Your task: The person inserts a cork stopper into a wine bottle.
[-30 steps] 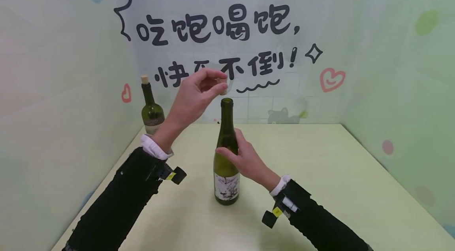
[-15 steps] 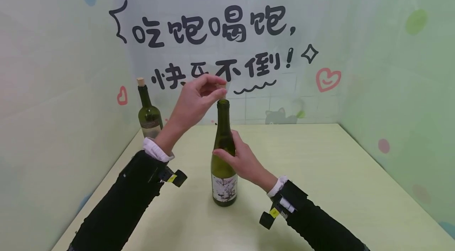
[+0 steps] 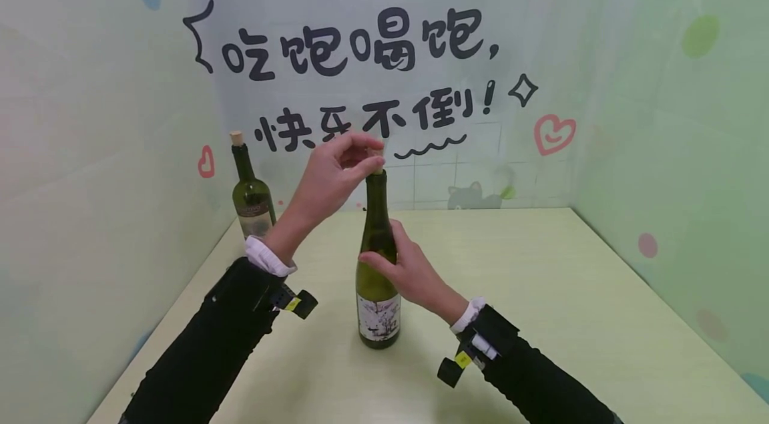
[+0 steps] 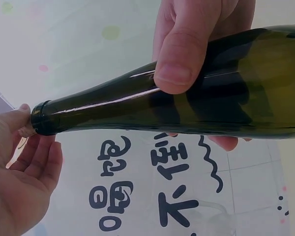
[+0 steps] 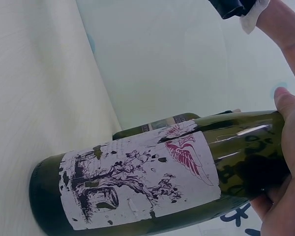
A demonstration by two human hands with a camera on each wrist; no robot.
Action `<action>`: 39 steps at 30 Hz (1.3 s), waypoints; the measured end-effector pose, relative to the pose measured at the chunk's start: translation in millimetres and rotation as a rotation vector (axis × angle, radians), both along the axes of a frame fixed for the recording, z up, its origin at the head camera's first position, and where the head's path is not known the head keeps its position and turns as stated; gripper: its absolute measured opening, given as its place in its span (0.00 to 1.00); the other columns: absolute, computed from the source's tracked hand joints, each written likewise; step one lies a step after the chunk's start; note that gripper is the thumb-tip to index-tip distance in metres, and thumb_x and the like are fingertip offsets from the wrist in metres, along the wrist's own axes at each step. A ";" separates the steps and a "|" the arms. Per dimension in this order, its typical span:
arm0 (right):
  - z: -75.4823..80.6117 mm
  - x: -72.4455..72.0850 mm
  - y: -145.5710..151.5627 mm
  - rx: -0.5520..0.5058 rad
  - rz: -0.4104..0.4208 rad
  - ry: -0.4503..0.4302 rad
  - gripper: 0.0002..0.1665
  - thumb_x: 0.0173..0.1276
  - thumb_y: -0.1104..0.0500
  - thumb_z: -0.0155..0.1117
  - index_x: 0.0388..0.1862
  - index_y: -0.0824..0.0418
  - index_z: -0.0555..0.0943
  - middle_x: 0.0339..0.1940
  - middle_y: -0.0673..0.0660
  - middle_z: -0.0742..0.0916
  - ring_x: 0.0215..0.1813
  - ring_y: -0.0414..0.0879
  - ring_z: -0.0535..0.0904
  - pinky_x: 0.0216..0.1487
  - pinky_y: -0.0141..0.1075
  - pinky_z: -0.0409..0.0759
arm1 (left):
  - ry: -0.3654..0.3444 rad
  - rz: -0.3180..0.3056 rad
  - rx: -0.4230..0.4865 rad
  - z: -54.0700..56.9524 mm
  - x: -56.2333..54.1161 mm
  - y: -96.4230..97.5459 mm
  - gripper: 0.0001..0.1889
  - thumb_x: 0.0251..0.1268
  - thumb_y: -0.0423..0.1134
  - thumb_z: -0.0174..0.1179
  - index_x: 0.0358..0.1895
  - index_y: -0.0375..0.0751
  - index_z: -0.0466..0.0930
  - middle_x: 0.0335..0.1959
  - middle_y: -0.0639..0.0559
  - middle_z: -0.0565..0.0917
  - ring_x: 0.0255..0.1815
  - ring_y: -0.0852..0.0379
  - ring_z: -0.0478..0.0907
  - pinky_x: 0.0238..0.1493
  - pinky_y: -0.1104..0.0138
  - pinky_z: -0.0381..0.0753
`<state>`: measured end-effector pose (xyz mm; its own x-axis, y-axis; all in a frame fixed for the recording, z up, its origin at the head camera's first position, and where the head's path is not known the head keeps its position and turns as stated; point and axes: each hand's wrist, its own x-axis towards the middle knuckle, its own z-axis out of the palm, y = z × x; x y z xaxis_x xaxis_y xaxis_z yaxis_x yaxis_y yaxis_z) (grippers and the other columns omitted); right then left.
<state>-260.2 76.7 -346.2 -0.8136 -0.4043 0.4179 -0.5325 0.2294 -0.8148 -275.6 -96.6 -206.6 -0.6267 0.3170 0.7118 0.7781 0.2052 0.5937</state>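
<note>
A green glass wine bottle (image 3: 378, 270) with a worn white label stands upright on the pale table. My right hand (image 3: 414, 274) grips it around the upper body, thumb across the near side. At the mouth, my left hand (image 3: 339, 173) pinches a cork (image 3: 378, 169) between thumb and fingers, its lower end right at the bottle's rim. The left wrist view shows the cork (image 4: 27, 131) mostly covered by the left thumb and fingers. In the right wrist view the label (image 5: 137, 177) carries a dark tree print and a red wing.
Another green bottle (image 3: 253, 197), topped with a cork (image 3: 237, 138), stands at the table's back left, partly behind my left wrist. Printed walls (image 3: 661, 143) enclose the pale table (image 3: 510, 264) at the back and both sides.
My left hand has come down with the cork from above the bottle to its mouth. The right hand keeps its grip on the bottle, and the head view has shifted slightly.
</note>
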 end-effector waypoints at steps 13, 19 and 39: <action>-3.9 -1.1 1.6 -0.009 0.008 0.020 0.36 0.76 0.50 0.67 0.73 0.56 0.61 0.54 0.57 0.82 0.56 0.54 0.82 0.58 0.54 0.83 | -0.003 -0.004 -0.006 -8.4 1.8 1.4 0.11 0.71 0.30 0.66 0.53 0.33 0.83 0.46 0.44 0.86 0.44 0.52 0.85 0.55 0.58 0.84; -8.3 -0.3 3.3 -0.017 0.012 0.032 0.35 0.75 0.49 0.67 0.73 0.55 0.62 0.54 0.56 0.82 0.55 0.54 0.82 0.58 0.54 0.83 | 0.011 -0.043 0.013 -13.2 3.5 2.9 0.10 0.70 0.28 0.66 0.51 0.29 0.83 0.46 0.43 0.86 0.44 0.52 0.85 0.51 0.66 0.84; -11.5 1.3 4.7 -0.016 0.018 0.035 0.37 0.75 0.50 0.67 0.74 0.55 0.61 0.55 0.57 0.82 0.57 0.54 0.82 0.59 0.55 0.82 | -0.022 -0.062 0.037 -22.6 5.0 3.9 0.08 0.73 0.28 0.63 0.50 0.31 0.83 0.47 0.42 0.86 0.45 0.52 0.86 0.53 0.65 0.84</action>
